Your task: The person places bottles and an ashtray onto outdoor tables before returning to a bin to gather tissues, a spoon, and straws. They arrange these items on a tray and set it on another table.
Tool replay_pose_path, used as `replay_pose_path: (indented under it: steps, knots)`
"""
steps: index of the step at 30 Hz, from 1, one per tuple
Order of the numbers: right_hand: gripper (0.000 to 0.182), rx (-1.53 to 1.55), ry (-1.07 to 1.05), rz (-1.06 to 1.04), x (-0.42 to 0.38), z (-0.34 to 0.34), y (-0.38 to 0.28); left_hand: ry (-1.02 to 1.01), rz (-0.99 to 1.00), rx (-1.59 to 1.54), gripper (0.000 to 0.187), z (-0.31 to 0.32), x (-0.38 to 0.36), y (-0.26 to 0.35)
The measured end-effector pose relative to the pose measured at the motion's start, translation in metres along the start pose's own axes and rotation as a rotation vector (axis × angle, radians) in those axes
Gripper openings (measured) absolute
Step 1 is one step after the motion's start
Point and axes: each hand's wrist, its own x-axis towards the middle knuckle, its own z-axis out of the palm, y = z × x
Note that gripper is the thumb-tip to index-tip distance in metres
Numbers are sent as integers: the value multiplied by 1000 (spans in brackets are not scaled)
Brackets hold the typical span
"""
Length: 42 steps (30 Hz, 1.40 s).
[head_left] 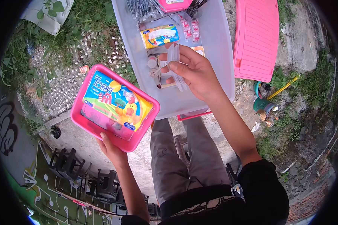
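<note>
A: What are the fingers of the right hand (195, 73) doing?

B: Pinching some clear plastic pieces (173, 54) between thumb and fingertips. They look thin and stacked together; I can't tell what they are.

A: And the left hand (113, 150)?

B: Its fingers grip the near side of a pink tray (125, 144), the thumb showing against the outer wall and the others mostly hidden underneath. A blue and yellow tissue pack (118, 99), printed with a chick, lies inside.

A: What's below the right hand?

B: A big translucent bin (216, 86). Just beside the fingers are two small round containers (152, 61). Farther up lies another tissue pack, with red and white packets (195, 32) to its right. The far end has a bundle of thin pen-like sticks (143, 11) and a pink box (174, 5).

A: Outside the bin?

B: A ribbed pink lid (256, 37) to its right, and a yellow stick (283, 88) lower down. To the left is pebbled ground (69, 80), with black chairs (67, 164) farther below.
</note>
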Motion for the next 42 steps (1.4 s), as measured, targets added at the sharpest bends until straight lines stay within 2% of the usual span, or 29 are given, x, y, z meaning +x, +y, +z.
replay_pose_path:
  steps: [8, 10, 11, 13, 14, 16, 19, 23, 25, 26, 29, 34, 36, 37, 42]
  knots:
    - [48, -19, -35, -3, -2, 9, 5, -15, -1, 63, 57, -8, 3, -7]
    - [50, -156, -38, 33, -4, 14, 3, -26, -40, 97, 56, -8, 3, -9]
    - [50, -146, -57, 36, -3, 15, 5, -27, -11, 82, 56, -5, 3, -11]
    - [53, -403, -54, 103, 0, 16, 8, -49, 28, 70, 54, 3, 5, -12]
    - [53, -400, -58, 103, 1, 18, 11, -46, 30, 72, 54, 6, 5, -12]
    - [51, -726, -17, 0, 4, 25, 13, -69, 5, 52, 52, 15, 3, -10]
    - [50, -592, -43, 29, 13, 30, 20, -69, -10, 73, 51, 23, 1, -13]
    - [44, -693, -69, -34, 15, 51, 23, -103, 0, 77, 49, 33, 2, -13]
    - [33, -845, 43, -253, 20, 61, 27, -115, -5, 97, 48, 39, 1, -13]
    - [33, -845, 37, -252, 20, 66, 28, -109, -4, 97, 48, 41, 1, -14]
    - [19, -992, 76, -454, 24, 87, 33, -169, -18, 94, 50, 48, 1, -15]
    - [18, -1067, 112, -381, 31, 113, 59, -222, -9, 181, 50, 54, 1, -15]
    - [21, -1076, 173, -365, 33, 120, 67, -252, 75, 206, 50, 57, 2, -16]
    - [23, -1054, 150, -312, 35, 122, 69, -259, 34, 210, 49, 57, 1, -12]
    - [24, -1117, 89, -343, 38, 127, 82, -258, 50, 180, 48, 56, 2, -13]
